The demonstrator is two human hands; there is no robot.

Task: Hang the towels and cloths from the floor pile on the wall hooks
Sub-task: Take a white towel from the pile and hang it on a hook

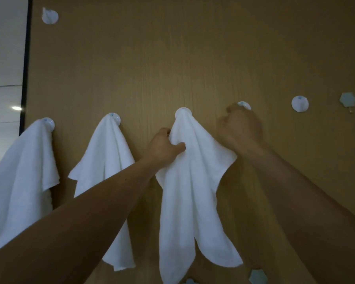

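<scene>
Three white towels hang from round white hooks on a wooden wall. The left towel (pixel 23 181) and the middle towel (pixel 109 171) hang free. The third towel (pixel 193 191) hangs from its hook (pixel 182 112), and my left hand (pixel 164 145) pinches its upper left fold. My right hand (pixel 241 126) is blurred, its fingers curled, just right of that towel and in front of a bare hook (pixel 244 105); it holds nothing that I can see. The floor pile is out of view.
More bare white hooks sit at the right (pixel 300 103) and high at the upper left (pixel 50 16). A pale hexagonal hook (pixel 347 99) is at the far right, another (pixel 258 276) near the bottom edge. A dark frame edge (pixel 26 68) borders the wall on the left.
</scene>
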